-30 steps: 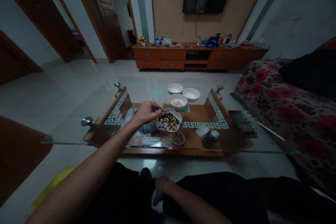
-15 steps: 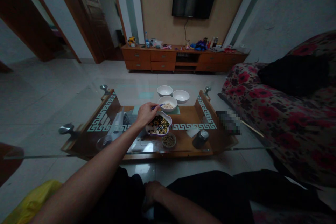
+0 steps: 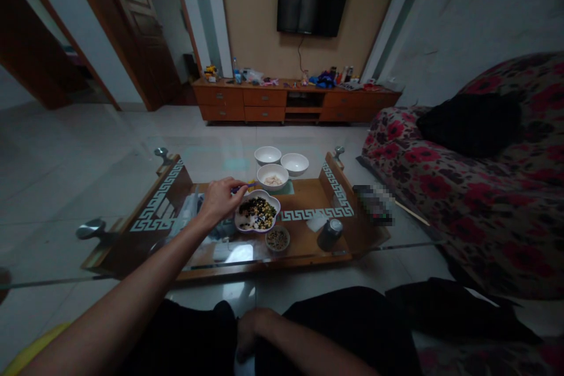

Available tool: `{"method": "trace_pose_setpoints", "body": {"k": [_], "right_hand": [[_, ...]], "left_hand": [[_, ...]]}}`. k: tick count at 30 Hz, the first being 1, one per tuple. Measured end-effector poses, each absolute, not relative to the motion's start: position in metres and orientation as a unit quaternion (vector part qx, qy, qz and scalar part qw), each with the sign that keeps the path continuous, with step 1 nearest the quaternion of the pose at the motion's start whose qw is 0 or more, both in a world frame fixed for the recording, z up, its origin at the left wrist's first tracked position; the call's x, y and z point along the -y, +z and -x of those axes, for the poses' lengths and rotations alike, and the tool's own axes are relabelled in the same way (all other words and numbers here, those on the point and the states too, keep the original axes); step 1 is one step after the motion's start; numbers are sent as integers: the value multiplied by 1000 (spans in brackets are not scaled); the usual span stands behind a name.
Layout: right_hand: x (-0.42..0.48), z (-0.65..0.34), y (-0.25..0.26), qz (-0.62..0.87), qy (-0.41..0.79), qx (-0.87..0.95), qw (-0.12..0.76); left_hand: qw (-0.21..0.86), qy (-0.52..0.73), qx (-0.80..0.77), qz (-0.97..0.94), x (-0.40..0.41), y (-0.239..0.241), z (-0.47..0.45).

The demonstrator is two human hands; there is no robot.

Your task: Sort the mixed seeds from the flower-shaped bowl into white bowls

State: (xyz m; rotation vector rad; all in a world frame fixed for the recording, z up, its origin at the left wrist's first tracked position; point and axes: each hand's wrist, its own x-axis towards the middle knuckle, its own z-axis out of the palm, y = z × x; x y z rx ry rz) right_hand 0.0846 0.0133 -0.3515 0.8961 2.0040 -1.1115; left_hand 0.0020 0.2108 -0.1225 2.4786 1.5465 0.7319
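Observation:
My left hand (image 3: pixel 222 198) is closed in a pinch on a slim purple utensil (image 3: pixel 245 187), whose exact kind I cannot make out. It hovers over the left rim of a white flower-shaped dish (image 3: pixel 277 207) holding mixed black, yellow, green and pale beans. Just beyond stands a white bowl (image 3: pixel 274 185) with pale pieces inside, and two white bowls (image 3: pixel 268 155) sit behind it. A small round dish of seeds or beans (image 3: pixel 277 239) is nearer to me. My right hand (image 3: pixel 253 329) hangs low between my dark-clad knees, its fingers in shadow.
Everything rests on or under a glass coffee table (image 3: pixel 145 273) with metal supports. A dark can (image 3: pixel 329 235) appears to the right. A floral sofa (image 3: pixel 423 182) flanks the right side. A wooden TV cabinet (image 3: pixel 264 104) with clutter is at the back.
My left hand has drawn back from the pale-filled bowl toward the left side of the bean dish, still pinching the purple utensil. The view has shifted slightly; the right hand stays low.

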Motion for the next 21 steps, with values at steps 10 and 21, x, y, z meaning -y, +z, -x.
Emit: {"method": "trace_pose_setpoints", "body": {"k": [10, 21], "right_hand": [[-16, -131, -166, -288, -429, -856, 25], [-45, -195, -141, -299, -467, -817, -159]], "left_hand": [[46, 218, -489, -843, -201, -110, 46], [-15, 215, -436, -874, -180, -89, 65]]}}
